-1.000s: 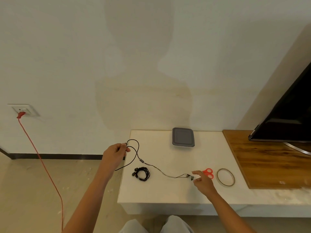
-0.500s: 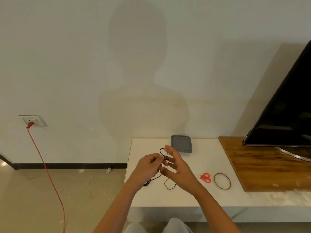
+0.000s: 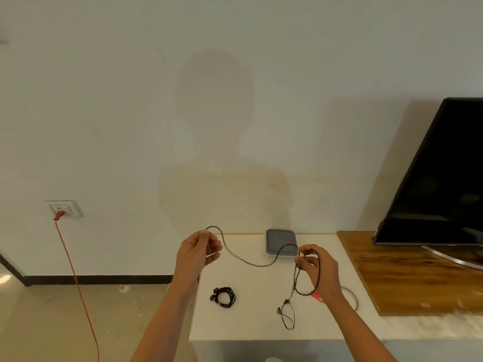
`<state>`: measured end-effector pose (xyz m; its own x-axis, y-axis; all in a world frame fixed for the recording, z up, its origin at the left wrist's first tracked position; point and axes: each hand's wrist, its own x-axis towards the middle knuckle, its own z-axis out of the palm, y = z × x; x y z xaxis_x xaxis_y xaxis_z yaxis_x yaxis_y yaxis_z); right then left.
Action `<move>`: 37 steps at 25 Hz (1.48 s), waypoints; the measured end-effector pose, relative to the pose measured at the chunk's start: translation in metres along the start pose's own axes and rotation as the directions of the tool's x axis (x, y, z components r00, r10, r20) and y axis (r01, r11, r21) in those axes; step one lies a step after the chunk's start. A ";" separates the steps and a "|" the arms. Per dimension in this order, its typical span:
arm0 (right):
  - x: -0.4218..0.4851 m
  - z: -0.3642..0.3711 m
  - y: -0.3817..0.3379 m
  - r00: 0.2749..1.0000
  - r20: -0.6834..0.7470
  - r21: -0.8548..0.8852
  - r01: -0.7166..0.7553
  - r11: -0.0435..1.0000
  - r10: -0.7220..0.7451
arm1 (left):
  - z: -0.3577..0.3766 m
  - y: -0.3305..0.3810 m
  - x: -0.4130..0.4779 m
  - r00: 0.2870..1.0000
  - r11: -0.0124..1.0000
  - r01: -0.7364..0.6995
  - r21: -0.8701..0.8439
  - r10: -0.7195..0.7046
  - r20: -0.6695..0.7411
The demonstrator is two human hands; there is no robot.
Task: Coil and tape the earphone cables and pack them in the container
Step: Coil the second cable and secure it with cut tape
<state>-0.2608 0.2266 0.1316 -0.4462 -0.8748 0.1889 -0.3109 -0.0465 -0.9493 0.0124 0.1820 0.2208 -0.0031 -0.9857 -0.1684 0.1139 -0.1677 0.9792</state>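
My left hand (image 3: 198,253) pinches one end of the earphone cable (image 3: 251,263), held above the counter's (image 3: 251,325) left edge. My right hand (image 3: 320,270) grips a loop of it. The slack sags between them, and the earbuds trail down toward the front edge. A second coiled earphone (image 3: 223,297) lies near the left edge. The grey container (image 3: 281,240) sits at the back edge.

A white wall socket (image 3: 64,209) holds a red plug (image 3: 59,215); its red cable (image 3: 75,283) trails down to the floor. At right, a dark television (image 3: 439,178) stands on a wooden board (image 3: 418,278) beside the white bench (image 3: 251,322).
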 end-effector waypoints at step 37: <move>-0.010 0.005 -0.193 0.889 0.332 -0.071 0.357 0.931 -0.315 | 0.022 0.042 -0.067 0.718 1.000 0.019 -0.001 -0.013 0.696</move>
<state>-0.1924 0.2423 0.3119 -0.0202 -0.9231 0.3840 -0.5085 -0.3212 -0.7989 -0.0043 0.2405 0.2761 -0.6953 -0.7166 -0.0550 0.1149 -0.1864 0.9757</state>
